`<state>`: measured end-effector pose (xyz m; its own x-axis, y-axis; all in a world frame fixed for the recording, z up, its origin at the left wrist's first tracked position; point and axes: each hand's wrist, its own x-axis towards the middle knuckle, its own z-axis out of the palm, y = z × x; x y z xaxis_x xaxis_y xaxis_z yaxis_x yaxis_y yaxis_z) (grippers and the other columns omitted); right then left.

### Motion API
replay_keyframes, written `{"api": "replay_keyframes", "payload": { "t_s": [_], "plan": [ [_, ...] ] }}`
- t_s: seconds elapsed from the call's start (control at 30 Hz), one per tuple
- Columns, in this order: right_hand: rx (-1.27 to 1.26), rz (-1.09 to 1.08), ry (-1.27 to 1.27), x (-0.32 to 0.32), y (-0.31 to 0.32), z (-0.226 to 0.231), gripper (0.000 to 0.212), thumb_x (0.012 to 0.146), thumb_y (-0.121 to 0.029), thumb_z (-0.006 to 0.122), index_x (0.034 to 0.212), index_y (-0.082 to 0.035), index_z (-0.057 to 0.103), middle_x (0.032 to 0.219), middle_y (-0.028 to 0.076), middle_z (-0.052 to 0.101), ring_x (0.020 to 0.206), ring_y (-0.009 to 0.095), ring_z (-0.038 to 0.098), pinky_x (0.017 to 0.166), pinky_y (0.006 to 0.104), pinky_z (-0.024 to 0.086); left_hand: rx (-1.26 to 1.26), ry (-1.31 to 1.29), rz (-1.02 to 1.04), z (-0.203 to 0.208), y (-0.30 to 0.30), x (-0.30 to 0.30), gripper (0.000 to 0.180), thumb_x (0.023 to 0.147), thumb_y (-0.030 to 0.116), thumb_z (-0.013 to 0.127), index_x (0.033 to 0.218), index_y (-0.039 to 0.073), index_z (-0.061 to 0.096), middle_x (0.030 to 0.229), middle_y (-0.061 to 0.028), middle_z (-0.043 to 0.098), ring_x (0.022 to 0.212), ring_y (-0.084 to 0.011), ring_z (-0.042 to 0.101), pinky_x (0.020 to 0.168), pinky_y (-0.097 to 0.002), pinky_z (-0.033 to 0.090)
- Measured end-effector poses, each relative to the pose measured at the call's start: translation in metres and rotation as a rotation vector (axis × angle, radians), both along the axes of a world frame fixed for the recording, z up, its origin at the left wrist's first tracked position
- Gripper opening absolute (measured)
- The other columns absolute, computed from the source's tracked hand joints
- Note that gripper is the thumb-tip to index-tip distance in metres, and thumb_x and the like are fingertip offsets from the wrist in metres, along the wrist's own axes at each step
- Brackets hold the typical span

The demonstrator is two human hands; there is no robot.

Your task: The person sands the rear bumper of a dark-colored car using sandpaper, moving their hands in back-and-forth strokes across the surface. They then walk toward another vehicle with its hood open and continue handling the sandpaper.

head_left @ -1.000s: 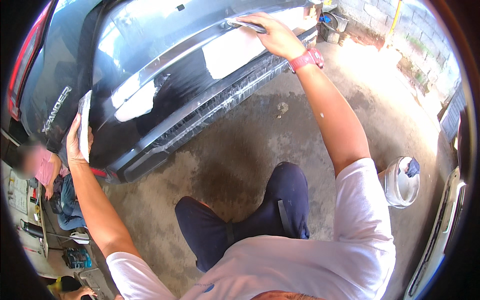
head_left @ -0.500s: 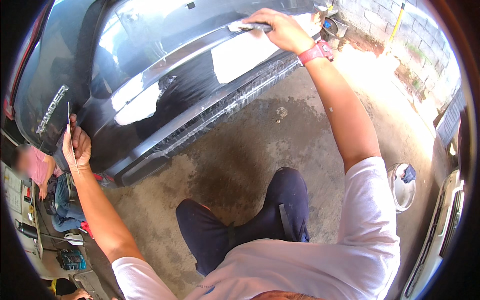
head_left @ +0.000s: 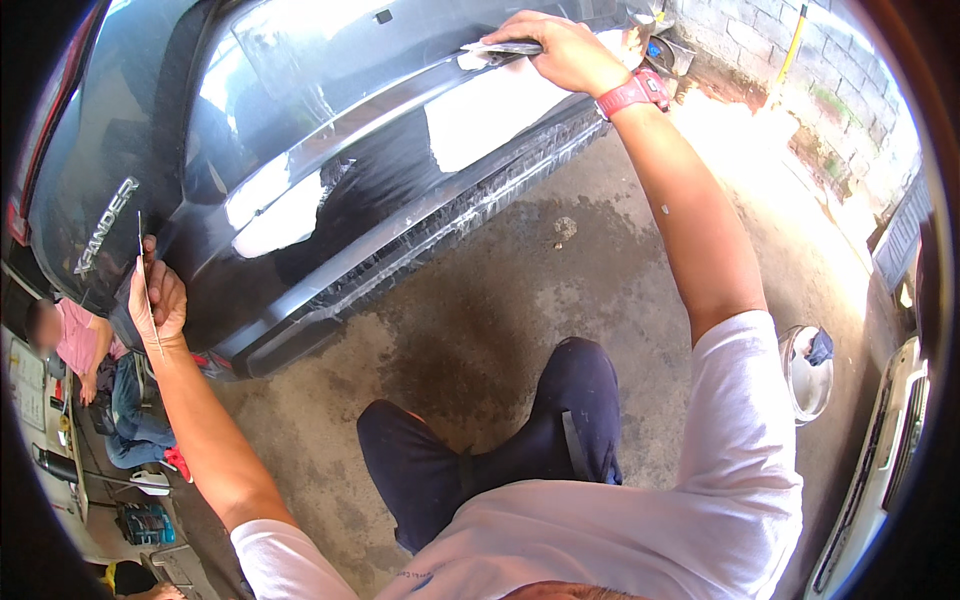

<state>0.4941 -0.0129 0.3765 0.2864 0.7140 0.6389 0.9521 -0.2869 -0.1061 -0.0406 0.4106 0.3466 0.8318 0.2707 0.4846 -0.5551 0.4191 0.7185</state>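
My right hand, with a red watch on its wrist, is closed on a thin, flat, dark spreader. Its blade lies against the crease of a dark car's rear body panel, where a small pale smear shows. Below that, a large whitish patch covers part of the panel, and a smaller whitish patch lies to its left. At the left, my left hand grips a thin flat plate, seen nearly edge-on, in front of the panel near the raised lettering.
A person in a pink top sits at the far left beside tools and a teal case. On the right stand a white bucket and a light-coloured car front. A block wall rises at the far right.
My right hand stays at the crease, and the spreader has tilted, its blade now showing flatter and thinner. My left hand and the plate have hardly moved; the whole view shifts slightly.
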Motion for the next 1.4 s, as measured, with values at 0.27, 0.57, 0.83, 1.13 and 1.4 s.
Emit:
{"api": "replay_keyframes", "payload": {
  "t_s": [0.27,0.57,0.83,1.13,1.4],
  "plan": [
    [0.023,-0.039,-0.133,-0.036,0.010,-0.027,0.060,0.087,0.001,0.069,0.137,-0.031,0.077,0.139,-0.003,0.072,0.129,0.028,0.070,0.103,0.0454,0.056,-0.042,-0.040,-0.086,0.000,0.003,0.002,0.031,0.113,0.002,0.058,0.139,-0.009,0.045,0.070,-0.0209,0.062,0.043,-0.0221,0.055,0.034,-0.0264,0.046],
    [0.110,0.016,-0.176,-0.002,-0.007,-0.030,0.041,0.096,-0.018,0.075,0.132,-0.037,0.079,0.137,-0.008,0.073,0.132,0.023,0.067,0.098,0.0523,0.048,-0.071,-0.038,-0.045,0.002,-0.003,0.002,0.026,0.113,-0.001,0.055,0.136,-0.009,0.046,0.070,-0.0212,0.061,0.044,-0.0230,0.056,0.033,-0.0269,0.046],
    [0.171,-0.011,-0.128,0.007,0.005,-0.053,0.052,0.092,-0.010,0.071,0.136,-0.036,0.077,0.142,-0.007,0.071,0.137,0.022,0.064,0.108,0.0510,0.045,-0.008,-0.013,-0.094,0.002,0.001,0.002,0.031,0.113,0.005,0.061,0.137,-0.005,0.045,0.070,-0.0151,0.060,0.042,-0.0172,0.052,0.035,-0.0238,0.046],
    [0.189,0.023,-0.006,0.010,-0.023,-0.034,0.060,0.086,0.006,0.067,0.134,-0.027,0.080,0.138,0.001,0.074,0.130,0.028,0.070,0.107,0.0428,0.055,0.008,-0.012,-0.037,0.003,-0.002,0.002,0.032,0.113,0.005,0.060,0.138,-0.005,0.044,0.071,-0.0153,0.061,0.045,-0.0171,0.054,0.036,-0.0237,0.048],
    [0.096,-0.109,-0.054,0.003,0.014,-0.018,0.034,0.093,-0.020,0.075,0.124,-0.032,0.083,0.128,-0.006,0.077,0.130,0.023,0.068,0.104,0.0540,0.048,0.007,-0.010,-0.075,0.004,-0.001,0.003,0.030,0.114,0.006,0.059,0.137,-0.005,0.044,0.070,-0.0153,0.061,0.044,-0.0179,0.055,0.036,-0.0238,0.049]
  ]
}}
